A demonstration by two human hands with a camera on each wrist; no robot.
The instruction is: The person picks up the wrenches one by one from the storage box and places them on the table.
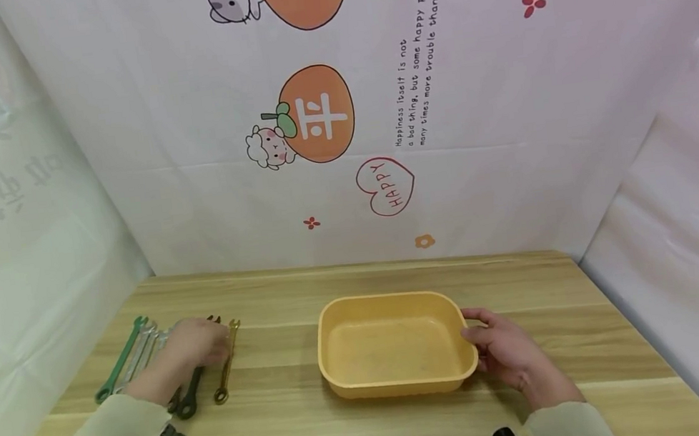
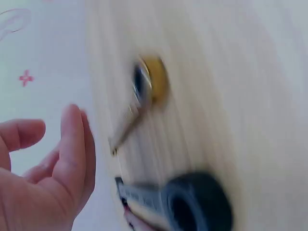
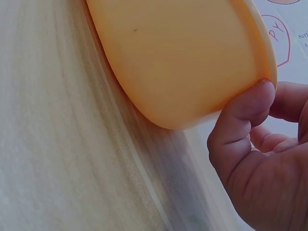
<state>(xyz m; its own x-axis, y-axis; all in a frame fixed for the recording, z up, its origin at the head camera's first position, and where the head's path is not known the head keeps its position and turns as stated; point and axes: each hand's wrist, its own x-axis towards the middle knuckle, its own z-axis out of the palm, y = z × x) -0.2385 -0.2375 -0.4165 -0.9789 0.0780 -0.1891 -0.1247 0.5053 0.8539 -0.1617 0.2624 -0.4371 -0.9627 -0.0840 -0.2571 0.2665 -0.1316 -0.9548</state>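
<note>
A yellow plastic tray [image 1: 401, 386] sits on the wooden table, with its inside bare. My right hand [image 1: 510, 352] grips its right end, thumb [image 3: 240, 110] over the rim and fingers behind the wall. At the left lies a row of wrenches: a green wrench [image 1: 121, 360], silver wrenches [image 1: 139, 358], a black wrench [image 1: 190, 400] and a gold wrench [image 1: 227, 368]. Above the row my left hand [image 1: 192, 347] hovers near the black and gold wrenches, partly covering them. In the left wrist view its thumb and fingers [image 2: 72, 139] are apart, with nothing between them.
The wooden tabletop [image 1: 283, 427] spans the space between wrenches and tray. White printed sheeting [image 1: 483, 195] rises behind the table, and sheeting also hangs on both sides.
</note>
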